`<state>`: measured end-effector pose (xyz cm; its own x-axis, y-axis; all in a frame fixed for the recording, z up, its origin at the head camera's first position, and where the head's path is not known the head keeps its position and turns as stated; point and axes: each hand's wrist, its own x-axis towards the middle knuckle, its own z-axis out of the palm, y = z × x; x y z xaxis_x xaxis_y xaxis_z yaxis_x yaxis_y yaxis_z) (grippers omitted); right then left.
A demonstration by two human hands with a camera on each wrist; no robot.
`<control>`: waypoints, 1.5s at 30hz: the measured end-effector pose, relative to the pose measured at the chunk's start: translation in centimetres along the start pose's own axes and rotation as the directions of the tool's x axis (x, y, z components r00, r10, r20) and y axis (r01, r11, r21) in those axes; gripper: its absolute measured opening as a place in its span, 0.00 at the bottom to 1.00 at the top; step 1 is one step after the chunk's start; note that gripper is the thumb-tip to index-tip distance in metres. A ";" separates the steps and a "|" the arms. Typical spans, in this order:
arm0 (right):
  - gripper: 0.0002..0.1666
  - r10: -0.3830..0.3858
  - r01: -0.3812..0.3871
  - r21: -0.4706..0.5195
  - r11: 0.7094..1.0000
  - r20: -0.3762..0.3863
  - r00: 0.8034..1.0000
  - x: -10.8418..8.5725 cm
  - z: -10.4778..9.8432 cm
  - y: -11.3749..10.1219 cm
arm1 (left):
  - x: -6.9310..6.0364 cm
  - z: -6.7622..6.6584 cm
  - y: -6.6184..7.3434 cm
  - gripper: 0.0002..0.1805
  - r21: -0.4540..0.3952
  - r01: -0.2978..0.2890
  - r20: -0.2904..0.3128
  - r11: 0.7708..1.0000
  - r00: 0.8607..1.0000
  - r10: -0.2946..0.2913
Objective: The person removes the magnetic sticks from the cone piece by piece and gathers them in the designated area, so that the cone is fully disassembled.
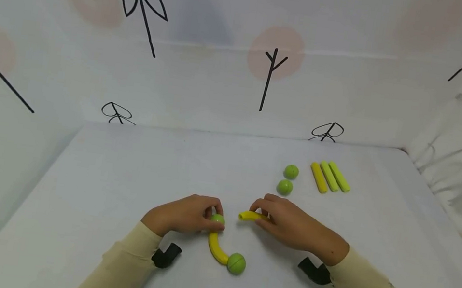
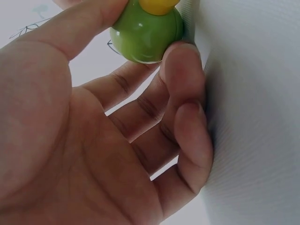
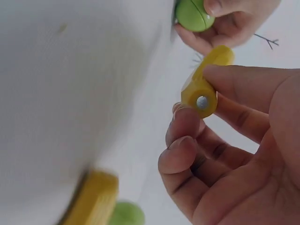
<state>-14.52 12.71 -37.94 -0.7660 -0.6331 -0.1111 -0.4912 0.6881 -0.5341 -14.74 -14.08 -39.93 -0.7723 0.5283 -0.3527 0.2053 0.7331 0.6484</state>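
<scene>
My left hand (image 1: pixel 186 215) pinches a green ball (image 1: pixel 217 218) between thumb and fingers, low over the white table. A curved yellow rod (image 1: pixel 216 249) runs from that ball to a second green ball (image 1: pixel 236 264), touching both. In the left wrist view, the held ball (image 2: pixel 147 37) is glossy, with a yellow end against it. To the right, my right hand (image 1: pixel 297 224) pinches another yellow rod (image 1: pixel 249 216), its free end toward the left hand and apart from the ball. A round silvery spot shows in the near end of this rod (image 3: pixel 199 96) in the right wrist view.
Two green balls (image 1: pixel 291 172) lie behind the right hand. Beside them, a straight yellow rod (image 1: pixel 319 177) and two yellow-green rods (image 1: pixel 333 177) lie side by side. A white cloth (image 1: pixel 123 164) covers the table, and a patterned wall (image 1: pixel 203 87) stands behind it.
</scene>
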 end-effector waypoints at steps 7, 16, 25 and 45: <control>0.11 0.022 -0.024 -0.027 0.999 -0.089 0.996 -2.0 -1.1 1.4 | -0.1 0.0 0.0 0.12 0.004 0.002 -0.005 1.000 1.000 -0.002; 0.12 0.047 -0.054 -0.023 0.998 -0.230 0.972 -2.3 -1.9 4.0 | -0.4 -0.1 -0.1 0.13 -0.006 0.009 -0.020 1.000 1.000 -0.010; 0.09 0.146 -0.145 0.019 0.989 -0.188 0.971 -2.6 -2.2 6.6 | -0.4 -0.2 0.1 0.13 -0.001 0.008 -0.015 1.000 1.000 -0.008; 0.10 0.214 -0.208 0.082 0.975 -0.077 0.974 -2.6 -2.4 8.3 | -0.2 0.1 0.4 0.14 -0.013 0.031 -0.012 0.999 0.999 -0.031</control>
<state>-17.59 20.90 -40.06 -0.8831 -0.4417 -0.1579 -0.2857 0.7734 -0.5659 -14.41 -13.82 -39.66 -0.7852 0.5003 -0.3649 0.1737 0.7436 0.6456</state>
